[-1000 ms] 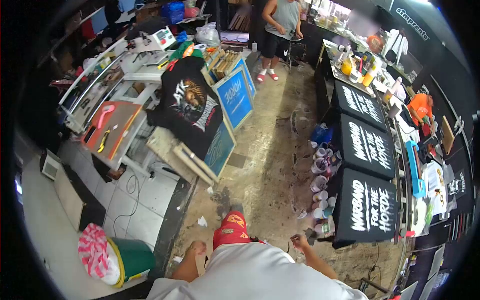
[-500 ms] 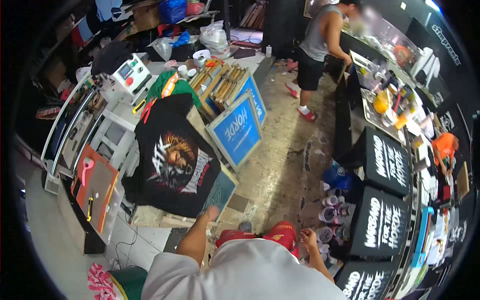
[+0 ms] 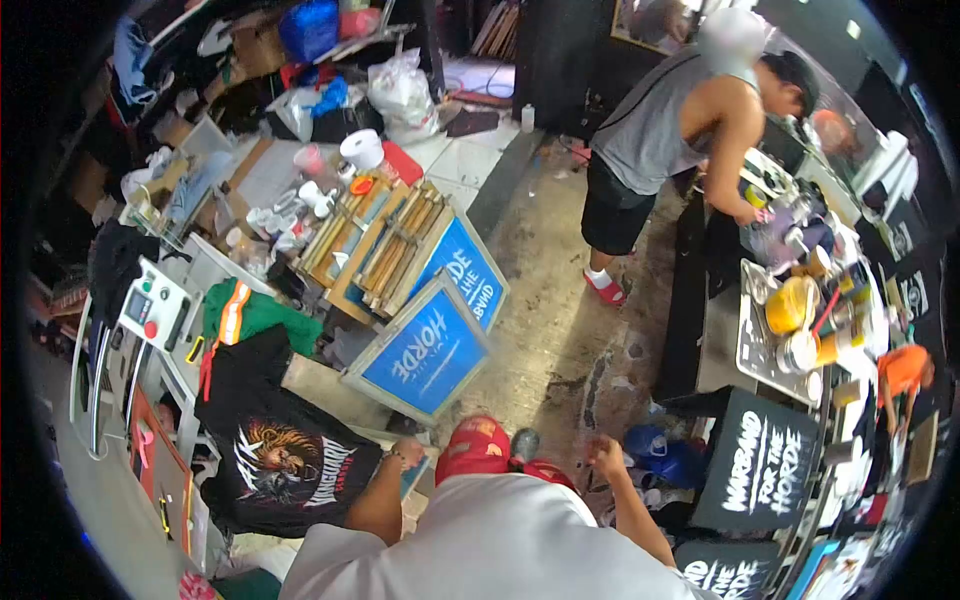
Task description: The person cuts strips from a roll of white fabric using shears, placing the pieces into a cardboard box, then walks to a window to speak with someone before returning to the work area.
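My left hand (image 3: pixel 408 455) is low beside the right edge of a black T-shirt (image 3: pixel 290 460), close to a teal printing screen (image 3: pixel 414 476) mostly hidden by my arm. Its fingers are too small and overlapped to read, and whether it touches the screen I cannot tell. The shirt, printed with a lion's head and lettering, lies spread out on the left. Out over the floor on the other side, my right hand (image 3: pixel 605 456) has its fingers curled in, with nothing seen in it. Ahead, a blue printing screen (image 3: pixel 425 350) with "HORDE" lettering leans against more frames.
A person in a grey tank top (image 3: pixel 660 130) bends over the right-hand counter, which holds ink tubs (image 3: pixel 790 305). Black "Warband for the Horde" panels (image 3: pixel 757 460) line the right. A control box (image 3: pixel 155 305) and green cloth (image 3: pixel 255 315) are left. A blue bag (image 3: pixel 660 450) sits on the floor.
My view has moved forward, with the leaning blue screens now closer and lower. The person in the tank top has bent further over the counter. My right hand has risen slightly.
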Demonstrator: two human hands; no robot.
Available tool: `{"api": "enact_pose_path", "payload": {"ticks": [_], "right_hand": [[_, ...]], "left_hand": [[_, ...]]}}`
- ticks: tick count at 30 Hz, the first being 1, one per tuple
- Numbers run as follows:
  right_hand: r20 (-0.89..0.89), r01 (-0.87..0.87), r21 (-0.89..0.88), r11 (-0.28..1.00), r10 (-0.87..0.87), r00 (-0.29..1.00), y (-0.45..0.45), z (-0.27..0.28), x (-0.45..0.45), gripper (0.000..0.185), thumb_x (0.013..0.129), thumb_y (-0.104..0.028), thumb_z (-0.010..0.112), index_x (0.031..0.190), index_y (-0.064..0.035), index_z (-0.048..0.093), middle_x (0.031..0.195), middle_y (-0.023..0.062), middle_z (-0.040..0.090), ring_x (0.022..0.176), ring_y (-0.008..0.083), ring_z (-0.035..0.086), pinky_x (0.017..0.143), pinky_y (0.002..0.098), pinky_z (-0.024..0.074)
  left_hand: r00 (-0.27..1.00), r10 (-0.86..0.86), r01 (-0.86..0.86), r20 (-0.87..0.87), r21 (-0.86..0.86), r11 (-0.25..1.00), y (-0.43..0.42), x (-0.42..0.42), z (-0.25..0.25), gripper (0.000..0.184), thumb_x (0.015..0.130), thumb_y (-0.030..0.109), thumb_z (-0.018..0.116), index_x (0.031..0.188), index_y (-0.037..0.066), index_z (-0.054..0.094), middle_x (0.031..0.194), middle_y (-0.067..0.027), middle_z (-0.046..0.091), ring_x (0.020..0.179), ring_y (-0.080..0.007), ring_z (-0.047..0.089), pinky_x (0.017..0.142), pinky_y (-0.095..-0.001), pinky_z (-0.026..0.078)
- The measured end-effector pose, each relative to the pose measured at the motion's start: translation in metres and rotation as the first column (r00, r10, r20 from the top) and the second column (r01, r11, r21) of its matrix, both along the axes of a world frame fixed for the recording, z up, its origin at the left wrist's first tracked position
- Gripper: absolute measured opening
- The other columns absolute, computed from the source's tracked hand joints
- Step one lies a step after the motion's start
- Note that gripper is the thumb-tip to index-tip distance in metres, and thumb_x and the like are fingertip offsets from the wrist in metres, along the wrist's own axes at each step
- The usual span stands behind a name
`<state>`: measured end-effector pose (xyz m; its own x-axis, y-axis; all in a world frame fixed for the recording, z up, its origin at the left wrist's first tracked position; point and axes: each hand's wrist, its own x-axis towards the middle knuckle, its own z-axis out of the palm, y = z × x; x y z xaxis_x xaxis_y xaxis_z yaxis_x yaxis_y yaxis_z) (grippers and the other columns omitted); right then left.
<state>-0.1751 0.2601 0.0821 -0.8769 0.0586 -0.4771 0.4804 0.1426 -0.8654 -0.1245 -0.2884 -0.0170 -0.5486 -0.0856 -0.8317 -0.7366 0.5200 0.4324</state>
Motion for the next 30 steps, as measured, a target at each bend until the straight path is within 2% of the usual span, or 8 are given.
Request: {"api": "enact_pose_path", "payload": {"ticks": [5,9,12,14,15,16,18,30], "right_hand": [[0.077,0.003,-0.133,0.991,0.008,0.997,0.025,0.010,-0.145,0.026,0.082,0.001,0.047,0.097,-0.0011,0.068,0.074,0.0020,0.063,0.061,0.0101,0.055,0.051,0.0268,0.0435],[0.020,-0.129,0.028,0.991,0.129,0.992,0.007,0.052,-0.232,0.019,0.085,-0.001,0.058,0.103,-0.0024,0.064,0.090,0.0048,0.066,0.071,0.0127,0.061,0.056,0.0273,0.0478],[0.006,-0.031,0.062,0.998,0.031,1.000,-0.002,0.068,-0.274,0.013,0.093,-0.010,0.060,0.103,-0.0045,0.065,0.087,0.0012,0.065,0.072,0.0104,0.058,0.054,0.0279,0.0470],[-0.058,-0.166,0.201,0.966,0.180,0.982,-0.010,0.074,-0.314,0.014,0.093,-0.006,0.058,0.104,-0.0018,0.066,0.084,0.0003,0.064,0.071,0.0102,0.057,0.062,0.0266,0.0476],[-0.088,-0.218,0.252,0.943,0.247,0.965,-0.014,0.079,-0.331,0.015,0.093,-0.004,0.058,0.105,-0.0010,0.066,0.083,0.0003,0.064,0.071,0.0100,0.056,0.065,0.0258,0.0474],[-0.088,-0.230,0.239,0.943,0.256,0.963,-0.020,0.088,-0.352,0.015,0.093,-0.004,0.058,0.105,-0.0010,0.066,0.083,0.0003,0.064,0.071,0.0100,0.056,0.065,0.0258,0.0474],[-0.156,-0.247,0.136,0.959,0.267,0.951,-0.030,0.110,-0.397,0.016,0.091,0.001,0.058,0.106,0.0010,0.065,0.084,0.0014,0.063,0.075,0.0091,0.057,0.071,0.0236,0.0461],[-0.275,-0.514,-0.045,0.856,0.484,0.831,-0.104,0.225,-0.632,0.023,0.081,0.010,0.069,0.102,0.0009,0.066,0.091,0.0058,0.062,0.082,0.0130,0.063,0.076,0.0253,0.0506]], "left_hand": [[0.842,0.198,-0.425,0.502,0.391,0.817,0.026,-0.015,0.051,0.024,0.089,0.035,0.047,0.071,0.019,0.052,0.062,-0.0028,0.045,0.059,-0.0190,0.049,0.055,-0.0417,0.044],[0.915,-0.171,0.019,0.366,0.383,0.924,0.029,-0.122,0.029,0.026,0.087,0.034,0.047,0.066,0.020,0.048,0.063,-0.0030,0.044,0.057,-0.0181,0.046,0.054,-0.0386,0.044],[0.799,-0.593,0.580,-0.103,-0.133,0.804,0.027,-0.250,-0.049,0.018,0.078,0.024,0.056,0.073,0.008,0.064,0.071,-0.0182,0.059,0.064,-0.0315,0.061,0.060,-0.0456,0.049],[0.662,-0.695,0.555,-0.282,-0.440,0.707,0.044,-0.360,-0.021,0.023,0.078,0.022,0.054,0.074,0.005,0.069,0.079,-0.0233,0.066,0.066,-0.0387,0.064,0.060,-0.0488,0.050],[0.673,-0.603,0.407,-0.429,-0.466,0.785,0.050,-0.404,0.006,0.020,0.082,0.020,0.057,0.081,0.005,0.071,0.078,-0.0171,0.069,0.065,-0.0328,0.066,0.058,-0.0451,0.051],[0.921,0.061,-0.082,-0.384,-0.039,0.996,0.072,-0.448,0.062,0.024,0.088,0.025,0.060,0.098,0.006,0.071,0.088,-0.0124,0.072,0.080,-0.0251,0.069,0.071,-0.0392,0.054],[0.869,0.146,-0.053,-0.472,0.206,0.977,0.074,-0.533,0.070,0.022,0.084,0.015,0.068,0.104,0.006,0.070,0.077,-0.0048,0.068,0.070,-0.0152,0.064,0.060,-0.0340,0.052],[0.812,-0.062,0.151,-0.581,0.107,0.983,0.110,-0.695,0.186,0.025,0.088,0.012,0.065,0.113,0.005,0.067,0.100,-0.0078,0.071,0.088,-0.0166,0.067,0.080,-0.0331,0.054]]}}
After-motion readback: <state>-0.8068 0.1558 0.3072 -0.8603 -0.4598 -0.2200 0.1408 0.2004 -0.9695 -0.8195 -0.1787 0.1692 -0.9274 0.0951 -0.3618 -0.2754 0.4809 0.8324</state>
